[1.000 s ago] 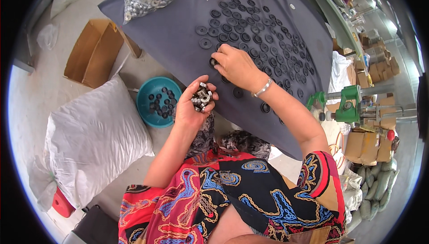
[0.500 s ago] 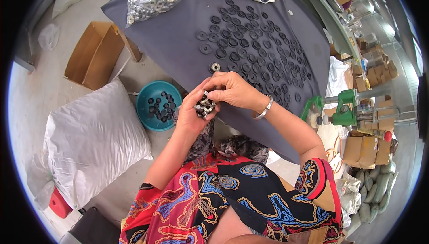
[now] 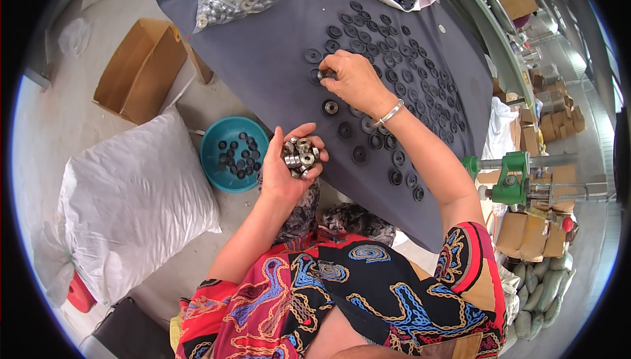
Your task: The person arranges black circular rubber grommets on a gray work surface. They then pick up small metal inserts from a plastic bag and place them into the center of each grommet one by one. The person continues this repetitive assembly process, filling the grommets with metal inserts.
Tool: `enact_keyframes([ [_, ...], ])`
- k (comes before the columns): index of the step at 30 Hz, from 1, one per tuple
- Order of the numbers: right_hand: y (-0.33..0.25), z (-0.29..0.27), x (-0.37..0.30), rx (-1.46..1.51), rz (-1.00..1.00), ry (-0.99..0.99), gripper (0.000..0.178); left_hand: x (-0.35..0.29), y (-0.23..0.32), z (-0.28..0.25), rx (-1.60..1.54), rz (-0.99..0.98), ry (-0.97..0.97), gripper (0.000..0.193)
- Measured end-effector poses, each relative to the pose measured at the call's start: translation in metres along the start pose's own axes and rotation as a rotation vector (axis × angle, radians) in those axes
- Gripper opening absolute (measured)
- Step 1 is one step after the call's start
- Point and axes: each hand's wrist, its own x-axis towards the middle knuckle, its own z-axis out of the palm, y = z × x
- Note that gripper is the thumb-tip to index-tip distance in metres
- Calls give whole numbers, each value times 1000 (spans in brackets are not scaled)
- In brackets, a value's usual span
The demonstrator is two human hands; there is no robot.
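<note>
on my remote feed i saw the left hand (image 3: 281,173) cupped mid-frame, fingers curled around steel bearings (image 3: 300,158), the right hand (image 3: 357,81) at upper center, fingertips pinching a small metallic part (image 3: 323,75) beside a black disc (image 3: 313,77), more black discs (image 3: 400,89) across the grey cloth (image 3: 263,63) rightward

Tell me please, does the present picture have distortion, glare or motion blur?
Head view: fisheye distortion is strong, with black corners, a bluish fringe at the rim and a curved edge on the table; head view: small glints show on the bracelet and the metal rings; head view: the left hand and right hand look fairly sharp, without obvious motion blur.
</note>
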Motion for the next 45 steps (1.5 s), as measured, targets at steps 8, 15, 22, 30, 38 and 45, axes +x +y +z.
enact_keyframes([
  [8, 5, 4, 16, -51, -62, -94, 16, 2, -1, -3, 22, 8, -19, 56],
  [15, -5, 6, 14, -38, -140, -71, 18, -1, -5, 4, 74, 55, 32, 60],
  [22, -77, 8, -63, -14, -354, -101, 20, -4, -8, 5, 237, 89, 222, 53],
  [30, -93, -4, -98, -276, -272, -143, 41, -6, -27, 29, 404, -1, 238, 48],
  [38, -78, 13, -145, -132, -121, 5, 17, -21, -57, 12, 462, -55, 200, 43],
  [45, -92, -3, -183, 403, 184, 28, 16, -62, -72, 16, 480, -67, 105, 29],
])
